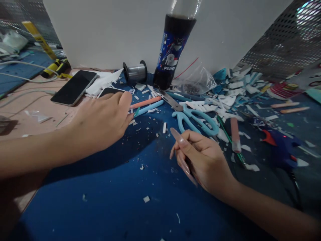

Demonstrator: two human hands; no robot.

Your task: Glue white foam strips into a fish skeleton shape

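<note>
My left hand (105, 117) is held above the left side of the blue work surface, its fingers curled down and mostly hidden behind the knuckles. A small teal pointed bit (136, 111) shows at its thumb; I cannot make out what the fingers hold. Right beside it lie an orange stick (147, 101) and a light-blue stick (150, 107). Low on the right, my right hand (200, 157) has its long-nailed fingers curled in, with nothing visible in them. Just beyond its fingertips rest scissors with light-blue handles (200, 121), blades pointing towards the bottle.
A Pepsi bottle (170, 53) and a wire spool (135, 72) stand before a white panel (112, 33). A phone (75, 87) lies left. On the right are heaped white and blue scraps (235, 90), a pink tube (235, 134) and a blue glue gun (283, 147) with a lit red light.
</note>
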